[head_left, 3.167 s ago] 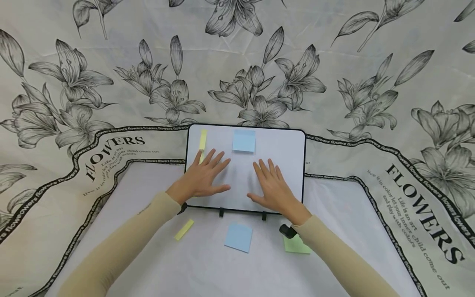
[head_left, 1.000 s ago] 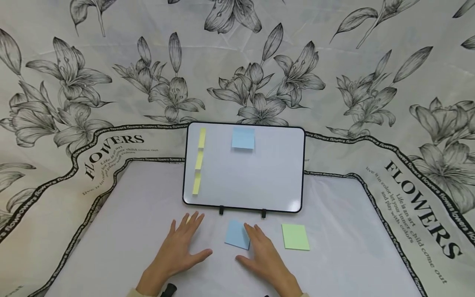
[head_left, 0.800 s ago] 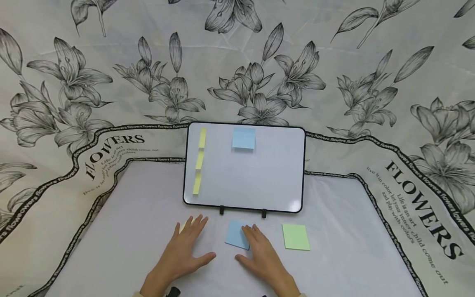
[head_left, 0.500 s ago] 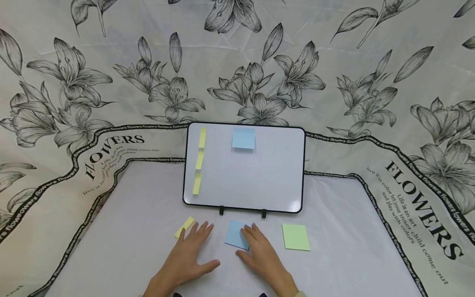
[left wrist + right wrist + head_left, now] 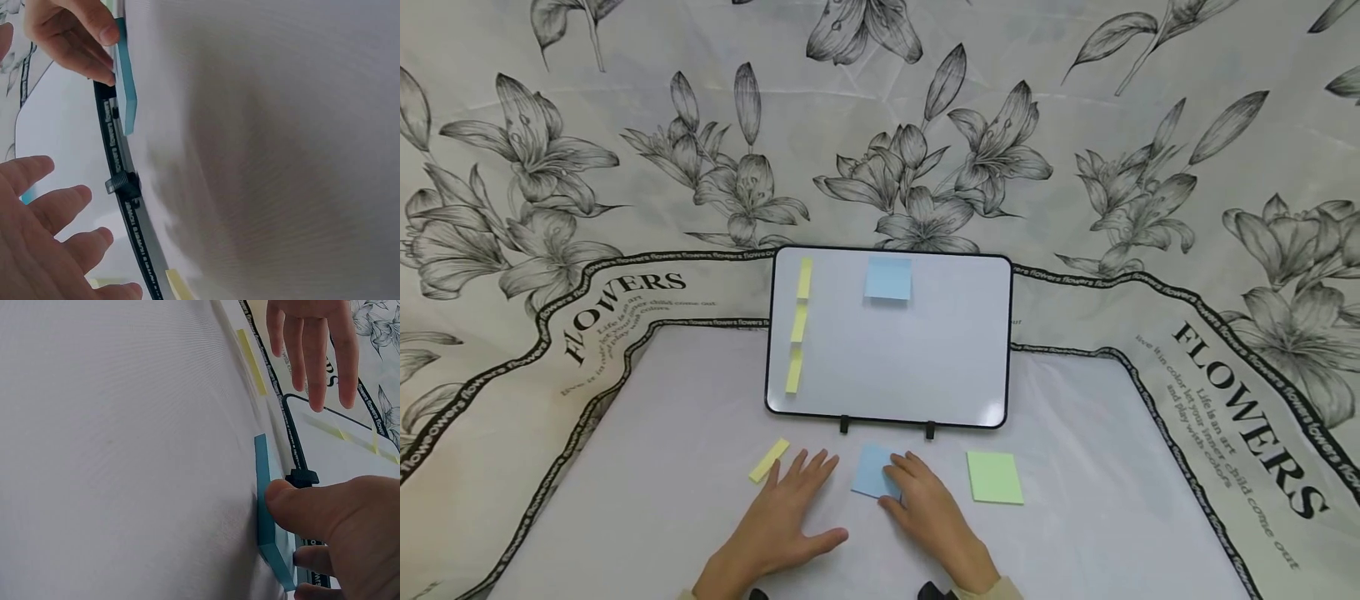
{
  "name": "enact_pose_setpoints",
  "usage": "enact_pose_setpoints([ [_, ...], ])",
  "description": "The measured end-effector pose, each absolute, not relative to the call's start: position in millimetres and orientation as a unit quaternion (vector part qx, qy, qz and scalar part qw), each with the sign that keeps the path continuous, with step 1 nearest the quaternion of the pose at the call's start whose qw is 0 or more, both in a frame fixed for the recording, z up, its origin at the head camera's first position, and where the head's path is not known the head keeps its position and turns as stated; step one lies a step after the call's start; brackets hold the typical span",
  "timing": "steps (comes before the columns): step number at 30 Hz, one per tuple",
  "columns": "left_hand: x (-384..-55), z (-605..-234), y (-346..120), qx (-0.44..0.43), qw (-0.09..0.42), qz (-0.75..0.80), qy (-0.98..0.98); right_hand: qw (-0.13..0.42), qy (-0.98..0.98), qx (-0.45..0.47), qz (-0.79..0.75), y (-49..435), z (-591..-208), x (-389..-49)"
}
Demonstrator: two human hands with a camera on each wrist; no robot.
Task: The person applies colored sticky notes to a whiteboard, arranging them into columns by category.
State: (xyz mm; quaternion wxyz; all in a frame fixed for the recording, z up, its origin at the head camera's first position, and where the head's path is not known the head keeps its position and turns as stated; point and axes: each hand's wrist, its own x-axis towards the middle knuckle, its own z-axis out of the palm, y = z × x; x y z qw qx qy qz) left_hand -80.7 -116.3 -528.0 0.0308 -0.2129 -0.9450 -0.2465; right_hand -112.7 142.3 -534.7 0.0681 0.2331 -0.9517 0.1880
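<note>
Blue pad point(image 5: 870, 473): one, squarish block of sheets, pale blue on top, deeper teal along its sides in both wrist views. Corners crisp, edges straight, visible thickness. Lies askew on the white cloth point(image 5: 1090, 467), in front of the board point(image 5: 940, 333), between the yellow pad point(image 5: 769, 461) and the green pad point(image 5: 995, 478). Right part covered by the right hand point(image 5: 928, 508).

Right hand: thumb at the pad's near edge, fingertips bent onto its top; whether they grasp it or merely rest there, cannot tell.

Left hand point(image 5: 786, 517): fingers spread and released, grasping nothing; little finger just beside the yellow pad, contact unclear.

Board: white, dark-rimmed, leaning back; bears one blue note point(image 5: 887, 279) near the top and three yellow strips point(image 5: 801, 322) in a column down one side.
</note>
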Motion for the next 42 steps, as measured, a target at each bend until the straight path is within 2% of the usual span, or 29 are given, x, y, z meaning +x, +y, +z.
enact_pose_setpoints([
  [11,-86.6,-524.2,-110.6,-0.245,0.03,-0.236,-0.94,0.092,-0.942,0.247,0.208,140.5,-524.1,-121.6],
  [21,-93.3,-531.6,-103.0,-0.293,-0.032,-0.223,-0.929,0.135,-0.936,0.267,0.184,135.8,-524.4,-129.8],
  [32,-109.6,-539.3,-89.1,-0.328,-0.089,-0.206,-0.918,0.097,-0.95,0.226,0.195,138.2,-515.7,-136.1],
  [42,-108.1,-537.0,-81.4,-0.342,-0.103,-0.188,-0.915,0.079,-0.949,0.208,0.222,143.1,-508.4,-151.4],
])
